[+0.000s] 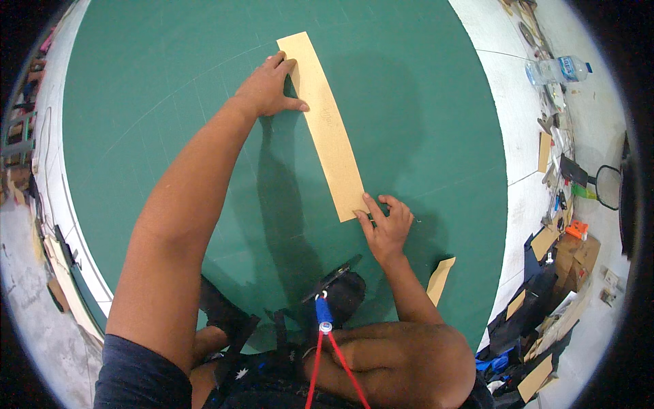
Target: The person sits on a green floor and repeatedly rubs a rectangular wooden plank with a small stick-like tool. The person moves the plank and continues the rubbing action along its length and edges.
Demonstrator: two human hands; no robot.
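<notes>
A long tan cardboard strip (pixel 327 129) lies slantwise on a dark green sheet (pixel 204 41) marked with faint pale lines, one of them a long curve. Near the strip's far end, my left hand (pixel 272 85) touches its left edge, thumb and fingers spread wide apart. My right hand (pixel 390 228) is at the strip's near end, with thumb and forefinger closed on the corner and the other fingers bent. A smaller tan cardboard piece (pixel 441 278) lies on the sheet beside my right forearm.
A phone-like black object (pixel 334 278) on a red cord (pixel 313 371) hangs before me. Right of the sheet are a clear plastic bottle (pixel 558 70), an orange object (pixel 577 230), a cardboard box (pixel 578 259) and assorted scraps. More clutter lines the left side.
</notes>
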